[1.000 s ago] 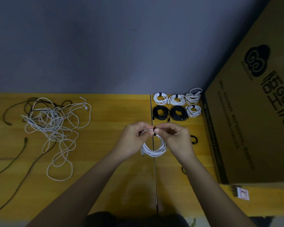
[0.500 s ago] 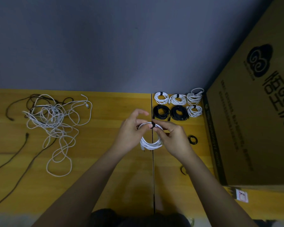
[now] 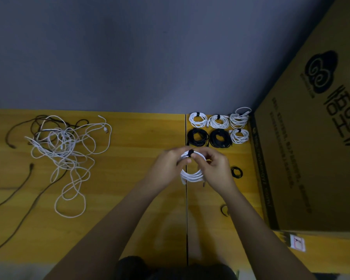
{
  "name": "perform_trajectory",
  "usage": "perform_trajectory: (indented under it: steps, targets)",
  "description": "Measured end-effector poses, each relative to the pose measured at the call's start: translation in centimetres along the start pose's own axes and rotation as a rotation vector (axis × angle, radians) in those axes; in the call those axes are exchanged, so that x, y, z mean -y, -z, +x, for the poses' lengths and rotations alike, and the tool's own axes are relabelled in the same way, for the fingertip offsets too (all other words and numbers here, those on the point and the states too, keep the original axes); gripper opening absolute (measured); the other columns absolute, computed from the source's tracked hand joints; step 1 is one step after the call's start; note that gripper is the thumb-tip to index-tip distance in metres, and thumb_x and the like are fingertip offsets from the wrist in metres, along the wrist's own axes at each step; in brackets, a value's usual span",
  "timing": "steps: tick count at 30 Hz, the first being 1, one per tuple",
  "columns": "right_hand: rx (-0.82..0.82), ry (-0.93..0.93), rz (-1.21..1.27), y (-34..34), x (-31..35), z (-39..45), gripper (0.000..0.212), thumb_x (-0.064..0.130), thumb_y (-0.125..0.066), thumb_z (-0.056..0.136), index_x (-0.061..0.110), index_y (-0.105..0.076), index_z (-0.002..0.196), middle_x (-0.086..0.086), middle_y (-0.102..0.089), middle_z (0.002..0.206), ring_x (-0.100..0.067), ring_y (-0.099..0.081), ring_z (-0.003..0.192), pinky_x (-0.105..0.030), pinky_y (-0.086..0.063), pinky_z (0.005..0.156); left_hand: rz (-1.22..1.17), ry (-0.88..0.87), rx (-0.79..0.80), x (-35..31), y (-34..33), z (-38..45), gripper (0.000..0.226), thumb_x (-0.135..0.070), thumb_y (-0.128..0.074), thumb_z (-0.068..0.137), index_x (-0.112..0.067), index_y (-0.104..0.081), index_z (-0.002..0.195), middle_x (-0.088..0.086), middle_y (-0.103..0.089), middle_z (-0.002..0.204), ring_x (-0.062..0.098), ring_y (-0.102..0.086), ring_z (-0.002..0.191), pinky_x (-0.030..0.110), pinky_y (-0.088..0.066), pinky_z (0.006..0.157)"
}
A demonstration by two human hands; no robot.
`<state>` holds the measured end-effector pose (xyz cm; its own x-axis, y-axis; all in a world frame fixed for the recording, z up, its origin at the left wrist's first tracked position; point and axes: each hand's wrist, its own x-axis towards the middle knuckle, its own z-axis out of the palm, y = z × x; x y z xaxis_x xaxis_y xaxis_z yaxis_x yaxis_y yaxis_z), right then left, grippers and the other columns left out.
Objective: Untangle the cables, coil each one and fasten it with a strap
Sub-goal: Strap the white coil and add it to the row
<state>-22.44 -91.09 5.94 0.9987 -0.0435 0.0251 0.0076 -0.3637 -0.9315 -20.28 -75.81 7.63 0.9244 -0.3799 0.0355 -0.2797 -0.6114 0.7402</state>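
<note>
Coil of white cable [image 3: 192, 174], judged light, limp and apt to spring loose, was held above the counter [image 3: 129, 158] near centre, pinched at its far side where the black strap [image 3: 190, 153] sat, by left hand [image 3: 168, 168] and right hand [image 3: 216, 170], each grip pressed together on it.

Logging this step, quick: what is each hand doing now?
Left hand: grips the white coil at its top.
Right hand: pinches the black strap on that coil.
</note>
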Motion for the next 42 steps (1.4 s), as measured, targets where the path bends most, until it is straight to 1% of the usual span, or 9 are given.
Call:
perform_trajectory:
  steps: [4,8,11,14,20,25,33,36,42]
  targets:
    - [-0.037,-0.058,0.039,0.5,-0.5,0.7,0.014,0.019,-0.070,0.087,0.027,-0.061,0.094,0.010,-0.065,0.075,-0.007,-0.063,0.068,-0.025,-0.049,0.059,0.053,0.018,-0.020,0.9,-1.1,0.7,0.026,-0.021,-0.058,0.095,-0.017,-0.062,0.120,0.006,-0.068,0.083,0.018,-0.062,0.071,0.032,-0.047,0.065]
    - [-0.096,-0.037,0.004,1.1,-1.7,0.7,0.007,0.022,-0.063,0.092,0.024,-0.064,0.098,0.013,-0.067,0.084,-0.002,-0.064,0.078,-0.024,-0.051,0.066,-0.026,0.012,-0.030,0.7,-2.4,2.3,0.021,-0.020,-0.058,0.095,-0.016,-0.065,0.115,-0.008,-0.059,0.069,-0.006,-0.053,0.056,0.012,-0.036,0.053]
    - [-0.092,-0.095,0.092,1.5,-3.4,0.0,0.022,0.025,-0.047,0.100,0.023,-0.063,0.116,0.009,-0.069,0.099,-0.004,-0.065,0.089,-0.026,-0.053,0.075,-0.022,-0.002,-0.045,0.6,-3.8,4.0,0.022,-0.020,-0.056,0.096,-0.013,-0.064,0.115,0.005,-0.065,0.077,0.008,-0.051,0.057,0.030,-0.040,0.057]
    - [-0.103,-0.162,0.168,1.6,-5.2,-0.5,0.035,0.032,-0.038,0.102,0.025,-0.052,0.132,0.008,-0.064,0.113,-0.007,-0.063,0.102,-0.030,-0.054,0.082,-0.005,-0.013,-0.042,0.8,-5.8,5.8,0.027,-0.021,-0.054,0.097,-0.010,-0.062,0.120,0.010,-0.068,0.095,0.014,-0.051,0.061,0.027,-0.034,0.058]
    - [-0.354,-0.417,0.498,3.5,-7.6,1.9,0.020,0.021,-0.058,0.095,0.032,-0.060,0.111,-0.004,-0.068,0.108,-0.016,-0.068,0.095,-0.025,-0.057,0.069,-0.064,-0.016,-0.001,1.5,-10.3,10.0,0.030,-0.023,-0.050,0.099,-0.008,-0.057,0.124,0.010,-0.065,0.111,0.020,-0.062,0.081,0.020,-0.033,0.062]
    - [-0.554,-0.490,0.315,5.3,-12.4,5.3,0.021,0.011,-0.065,0.090,0.007,-0.065,0.110,-0.007,-0.069,0.088,-0.019,-0.067,0.081,-0.030,-0.053,0.066,-0.135,0.008,0.082,2.4,-14.7,14.8,0.031,-0.026,-0.051,0.099,-0.009,-0.056,0.124,0.009,-0.066,0.110,0.022,-0.062,0.096,0.025,-0.041,0.069]
    - [-0.733,-0.393,-0.143,6.8,-19.3,9.7,0.013,0.016,-0.056,0.096,0.007,-0.052,0.105,-0.002,-0.058,0.091,-0.015,-0.058,0.079,-0.010,-0.040,0.055,0.099,-0.035,0.237,4.0,-21.1,20.5,0.047,-0.027,-0.044,0.101,-0.023,-0.037,0.147,0.008,-0.065,0.111,0.026,-0.057,0.105,0.035,-0.046,0.081]
    - [-0.720,-0.379,-0.263,6.7,-21.5,10.5,0.015,0.016,-0.051,0.099,0.005,-0.056,0.107,-0.005,-0.058,0.095,-0.016,-0.056,0.080,-0.017,-0.036,0.058,0.323,-0.034,0.291,5.4,-23.2,21.4,0.052,-0.044,-0.041,0.099,-0.029,-0.032,0.148,-0.001,-0.034,0.149,0.025,-0.020,0.138,0.042,-0.020,0.110]
    - [-0.496,-0.400,-0.373,6.6,-24.1,9.2,0.042,0.024,-0.044,0.100,0.009,-0.042,0.139,-0.011,-0.048,0.139,-0.027,-0.054,0.120,-0.033,-0.049,0.079,0.536,-0.134,0.275,6.9,-25.1,21.2,0.055,-0.054,-0.045,0.094,-0.033,-0.037,0.144,0.003,-0.004,0.160,0.026,0.001,0.146,0.052,0.013,0.113]
